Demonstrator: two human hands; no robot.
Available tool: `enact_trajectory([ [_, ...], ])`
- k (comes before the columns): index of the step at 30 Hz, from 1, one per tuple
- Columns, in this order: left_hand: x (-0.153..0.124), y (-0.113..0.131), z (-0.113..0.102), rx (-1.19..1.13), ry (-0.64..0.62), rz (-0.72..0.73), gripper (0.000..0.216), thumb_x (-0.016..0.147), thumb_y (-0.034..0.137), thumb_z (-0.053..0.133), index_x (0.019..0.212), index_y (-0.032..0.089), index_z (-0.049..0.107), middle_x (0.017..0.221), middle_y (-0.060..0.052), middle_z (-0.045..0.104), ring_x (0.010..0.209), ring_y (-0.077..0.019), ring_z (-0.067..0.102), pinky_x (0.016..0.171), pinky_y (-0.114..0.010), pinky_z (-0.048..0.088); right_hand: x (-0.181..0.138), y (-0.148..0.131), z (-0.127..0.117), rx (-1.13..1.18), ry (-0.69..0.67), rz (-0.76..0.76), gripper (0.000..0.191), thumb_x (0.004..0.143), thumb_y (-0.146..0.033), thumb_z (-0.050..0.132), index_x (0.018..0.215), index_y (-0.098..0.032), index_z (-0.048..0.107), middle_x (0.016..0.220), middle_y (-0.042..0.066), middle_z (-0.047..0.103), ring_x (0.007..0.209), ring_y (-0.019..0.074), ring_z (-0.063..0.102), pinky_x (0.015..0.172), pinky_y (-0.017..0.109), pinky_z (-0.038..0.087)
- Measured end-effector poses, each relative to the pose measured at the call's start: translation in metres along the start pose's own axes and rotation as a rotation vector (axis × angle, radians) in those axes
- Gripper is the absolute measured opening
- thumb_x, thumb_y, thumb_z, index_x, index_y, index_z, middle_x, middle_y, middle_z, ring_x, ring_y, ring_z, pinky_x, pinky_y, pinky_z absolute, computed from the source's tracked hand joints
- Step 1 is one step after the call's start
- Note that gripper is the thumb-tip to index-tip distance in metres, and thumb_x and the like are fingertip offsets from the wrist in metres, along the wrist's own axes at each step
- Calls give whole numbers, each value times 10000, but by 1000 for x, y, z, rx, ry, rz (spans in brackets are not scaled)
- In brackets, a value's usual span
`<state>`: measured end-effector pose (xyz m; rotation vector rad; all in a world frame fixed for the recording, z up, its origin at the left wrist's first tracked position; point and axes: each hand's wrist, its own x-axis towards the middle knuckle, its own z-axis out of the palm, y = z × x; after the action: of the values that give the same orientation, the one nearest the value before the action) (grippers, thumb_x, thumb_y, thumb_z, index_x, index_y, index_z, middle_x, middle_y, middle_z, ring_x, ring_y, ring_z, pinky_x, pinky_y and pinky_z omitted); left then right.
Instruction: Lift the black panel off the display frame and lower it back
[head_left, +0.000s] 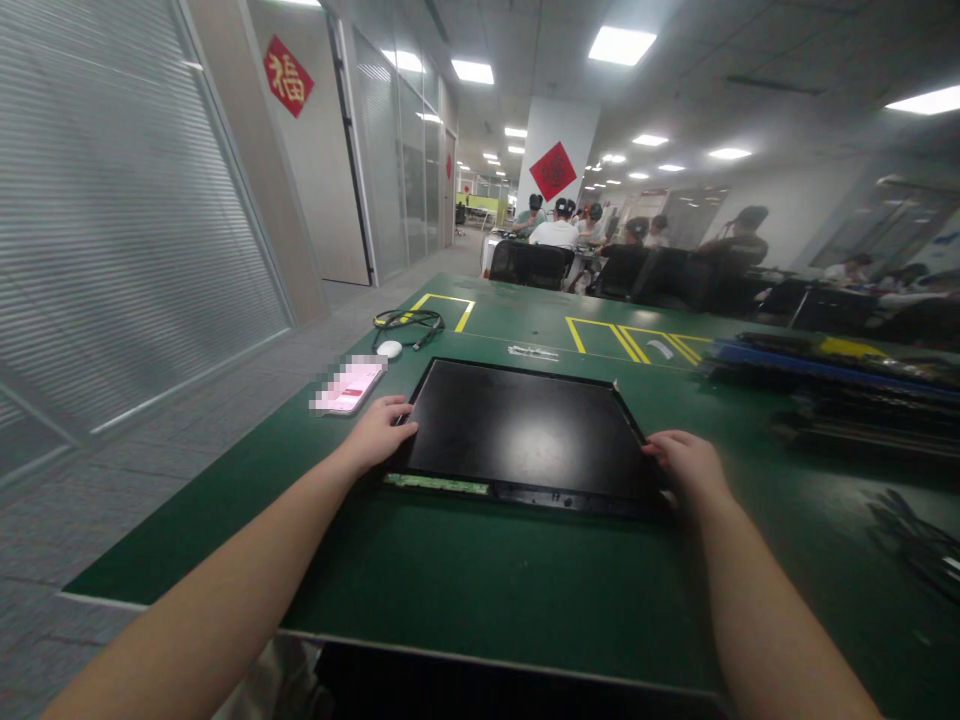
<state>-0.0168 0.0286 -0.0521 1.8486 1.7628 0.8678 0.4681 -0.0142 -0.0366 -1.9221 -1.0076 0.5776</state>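
Note:
A flat black display panel (517, 425) lies screen up on the green table (480, 570), with a pale green strip (436, 484) along the left part of its near edge. My left hand (380, 432) grips the panel's left edge, its thumb resting over the rim. At the opposite side, my right hand (688, 462) has its fingers on the right edge. The undersides of both grips are hidden from view.
Left of the panel lie a phone (349, 388), a white round object (389, 349) and a coiled black cable (409, 322). Stacked dark panels (840, 375) and more black cables (915, 545) occupy the right. People sit beyond the far edge near black chairs (529, 264).

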Motion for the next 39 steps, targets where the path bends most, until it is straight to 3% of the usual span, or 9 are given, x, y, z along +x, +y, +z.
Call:
enact_trajectory([
  [17, -2, 9, -1, 63, -15, 22, 487, 708, 484, 651, 1065, 176, 772, 1345, -151, 646, 1298, -372, 564, 1119, -454, 427, 8, 15, 3, -62, 6, -51, 252, 665, -369, 622, 798, -201, 753, 812, 91, 775, 674, 219, 657, 573, 315, 514],
  [20, -7, 15, -4, 81, -25, 62, 658, 715, 484, 660, 1269, 129, 675, 1395, -197, 580, 1301, -385, 555, 1136, -485, 401, 8, 15, 3, -71, -1, -51, 261, 670, -372, 621, 820, -208, 759, 827, 80, 779, 684, 219, 660, 598, 323, 520],
  [22, -11, 17, -7, 22, -17, 89, 818, 736, 482, 657, 1460, 131, 511, 1471, -212, 488, 1227, -361, 613, 1077, -482, 465, 8, 15, 2, -90, 5, -63, 264, 670, -373, 621, 822, -209, 761, 819, 80, 779, 697, 226, 663, 608, 328, 517],
  [24, -13, 18, -12, -26, -14, 109, 870, 757, 496, 652, 1525, 162, 417, 1509, -213, 428, 1148, -334, 658, 1006, -477, 523, 9, 15, 2, -126, 22, -78, 266, 673, -381, 619, 816, -209, 762, 806, 83, 778, 718, 238, 667, 613, 333, 509],
  [30, -16, 22, -25, 119, -132, 297, 645, 689, 559, 724, 1221, 196, 706, 1376, -159, 587, 1286, -385, 561, 1129, -506, 409, 17, 24, 3, -138, 15, -90, 299, 689, -410, 616, 849, -206, 765, 832, 81, 784, 721, 241, 673, 599, 328, 488],
  [39, -24, 29, -41, 142, -329, 309, 649, 627, 477, 831, 1249, 315, 739, 1437, -111, 594, 1303, -378, 564, 1059, -450, 466, 12, 18, 2, -201, 18, -79, 279, 710, -401, 589, 842, -225, 762, 855, 68, 784, 754, 246, 673, 625, 341, 494],
])
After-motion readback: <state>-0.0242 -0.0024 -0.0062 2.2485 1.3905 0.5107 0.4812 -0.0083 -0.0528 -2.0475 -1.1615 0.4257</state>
